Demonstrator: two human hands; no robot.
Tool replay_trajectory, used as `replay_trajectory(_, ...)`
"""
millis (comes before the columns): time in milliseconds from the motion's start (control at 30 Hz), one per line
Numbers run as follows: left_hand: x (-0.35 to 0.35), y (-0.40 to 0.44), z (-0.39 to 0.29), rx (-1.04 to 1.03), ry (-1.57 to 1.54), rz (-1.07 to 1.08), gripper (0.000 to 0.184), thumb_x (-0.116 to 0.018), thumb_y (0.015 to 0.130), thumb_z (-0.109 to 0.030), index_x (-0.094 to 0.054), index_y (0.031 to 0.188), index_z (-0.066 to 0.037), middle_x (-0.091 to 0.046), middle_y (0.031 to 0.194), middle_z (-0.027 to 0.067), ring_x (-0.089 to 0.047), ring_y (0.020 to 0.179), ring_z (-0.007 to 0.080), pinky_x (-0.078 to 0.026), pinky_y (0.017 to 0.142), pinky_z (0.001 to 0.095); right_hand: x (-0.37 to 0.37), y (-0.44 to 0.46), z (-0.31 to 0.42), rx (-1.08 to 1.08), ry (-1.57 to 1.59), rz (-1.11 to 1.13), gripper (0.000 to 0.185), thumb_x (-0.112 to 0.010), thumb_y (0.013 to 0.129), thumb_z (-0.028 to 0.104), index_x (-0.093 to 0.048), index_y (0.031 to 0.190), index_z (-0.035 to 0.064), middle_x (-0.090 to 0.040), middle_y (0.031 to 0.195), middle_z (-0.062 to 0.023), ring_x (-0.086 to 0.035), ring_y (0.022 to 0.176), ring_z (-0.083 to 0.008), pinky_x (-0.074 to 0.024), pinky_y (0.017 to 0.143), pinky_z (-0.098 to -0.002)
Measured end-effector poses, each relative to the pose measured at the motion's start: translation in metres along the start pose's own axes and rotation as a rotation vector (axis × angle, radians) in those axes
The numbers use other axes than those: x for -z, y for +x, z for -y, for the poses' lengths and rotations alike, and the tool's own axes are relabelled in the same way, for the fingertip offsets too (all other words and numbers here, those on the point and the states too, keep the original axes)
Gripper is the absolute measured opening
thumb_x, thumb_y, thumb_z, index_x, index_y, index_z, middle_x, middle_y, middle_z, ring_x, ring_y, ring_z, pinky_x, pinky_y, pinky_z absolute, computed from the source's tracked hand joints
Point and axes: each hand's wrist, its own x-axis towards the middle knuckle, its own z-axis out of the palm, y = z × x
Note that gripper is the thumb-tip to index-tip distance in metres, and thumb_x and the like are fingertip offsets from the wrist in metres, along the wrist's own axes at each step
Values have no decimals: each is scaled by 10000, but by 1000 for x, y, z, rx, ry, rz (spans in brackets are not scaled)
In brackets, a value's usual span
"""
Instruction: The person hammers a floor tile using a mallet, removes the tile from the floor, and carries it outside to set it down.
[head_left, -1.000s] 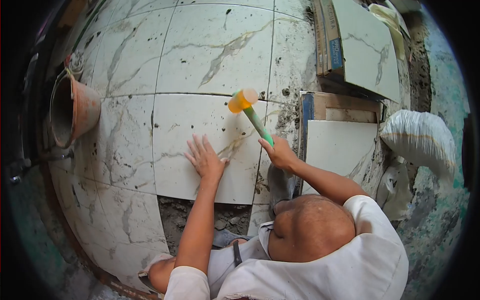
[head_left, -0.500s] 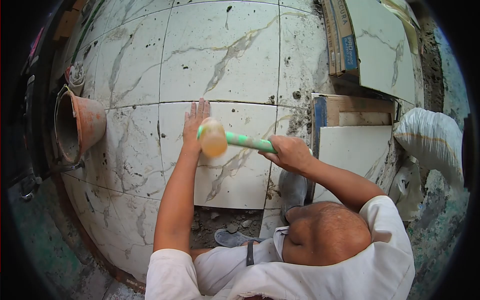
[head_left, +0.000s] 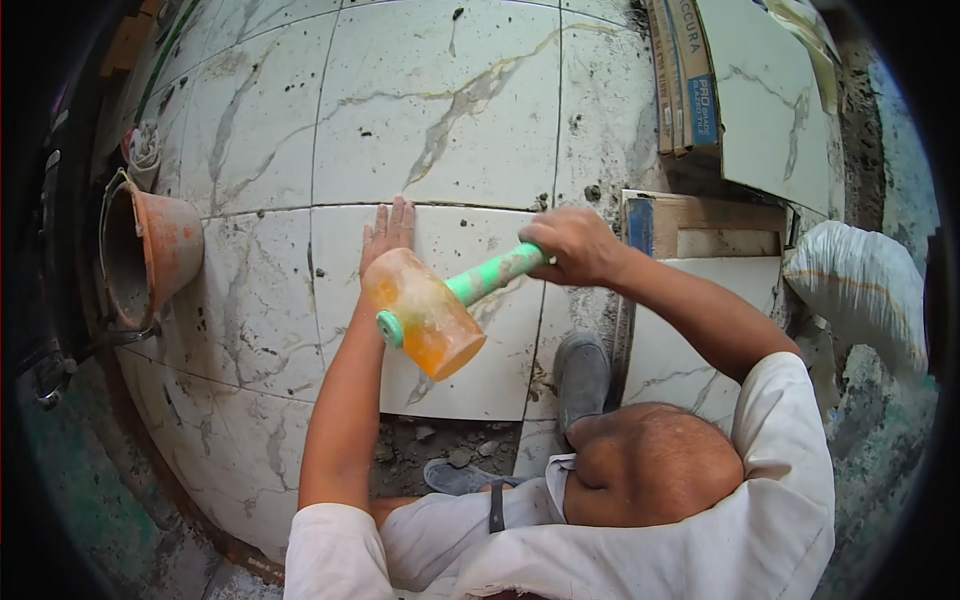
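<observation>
My right hand [head_left: 575,246] is wrapped round the green handle of a rubber mallet [head_left: 425,313], whose amber, translucent head hangs over my left forearm and the tile. My left hand [head_left: 388,238] lies flat with its fingers stretched out, near the upper left corner of a white marbled floor tile [head_left: 470,375]. The fingertips reach the joint with the tile beyond [head_left: 440,110]. The mallet head hides the wrist and part of the tile. Below the tile's near edge, rough grey rubble [head_left: 440,440] shows.
An orange bucket [head_left: 175,250] lies tilted at the left. On the right stand tile boxes [head_left: 690,80] with a loose tile [head_left: 770,110] against them, another loose tile [head_left: 690,300], and a white sack [head_left: 860,290]. Dark crumbs dot the laid tiles.
The mallet has swung up off the tile towards me, its head now larger and tilted. My right hand has risen a little; my left hand stays on the tile.
</observation>
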Motion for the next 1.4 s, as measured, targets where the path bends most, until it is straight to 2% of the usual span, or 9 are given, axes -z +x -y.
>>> replay_trajectory(200,-28,-2,4,-57,137,-283,954,-633,806,-486,-154,1536,-101,-122,1616,83,-148,1482,294,-234,1156,519,44,25,-36,102,-220,156,301,-706,803,416,-548,805,160,-535,589,-18,-569,490,-197,-459,475,-373)
replay_trajectory(300,46,-6,-16,86,-97,176,1532,-936,295,-449,-114,1539,-96,-107,1617,50,-144,1480,279,-221,1177,482,50,-1,-46,233,-157,482,443,-728,755,520,-541,786,119,-566,627,-56,-610,559,-248,-479,525,-402)
replay_trajectory(400,46,-7,-16,86,-98,182,1490,-934,343,-439,-113,1540,-104,-108,1618,41,-147,1480,271,-220,1176,487,40,-18,-69,-242,-451,873,451,-744,736,525,-544,782,123,-556,629,-54,-606,563,-259,-473,526,-412)
replay_trajectory(567,50,-7,-19,103,-101,174,1488,-939,334,-412,-119,1541,-117,-114,1616,42,-158,1478,264,-231,1171,491,37,-18,-65,158,-104,382,461,-636,829,575,-541,796,124,-594,593,-73,-635,544,-297,-485,489,-425)
replay_trajectory(667,53,-4,-20,118,-89,181,1481,-940,334,-392,-124,1541,-120,-118,1616,41,-165,1476,263,-240,1168,490,32,-23,-81,-150,-462,756,428,-687,804,520,-524,776,125,-563,611,-61,-621,562,-286,-483,512,-415)
replay_trajectory(867,46,-8,-21,123,-96,171,1472,-940,333,-354,-131,1541,-125,-119,1616,28,-171,1475,253,-254,1162,491,29,-28,-78,150,-152,375,422,-654,830,521,-550,787,114,-604,621,-91,-648,573,-293,-500,512,-423)
replay_trajectory(933,47,-6,-21,125,-90,173,1469,-940,334,-346,-133,1541,-128,-119,1616,26,-171,1475,251,-257,1161,492,28,-27,-80,-164,-435,778,385,-725,770,450,-538,787,113,-592,653,-87,-638,602,-294,-492,539,-417)
replay_trajectory(1067,48,-4,-22,130,-85,175,1465,-944,345,-345,-127,1543,-140,-114,1617,20,-166,1476,248,-258,1160,491,28,-26,-72,120,-136,410,402,-680,811,494,-547,801,115,-607,641,-97,-637,577,-308,-484,509,-437)
replay_trajectory(1400,49,-7,-21,119,-20,185,1415,-925,401,-436,-143,1543,-143,-119,1618,12,-160,1479,242,-258,1150,517,9,-11,-65,-151,-385,811,454,-617,853,564,-540,832,117,-612,636,-77,-640,560,-285,-493,506,-432)
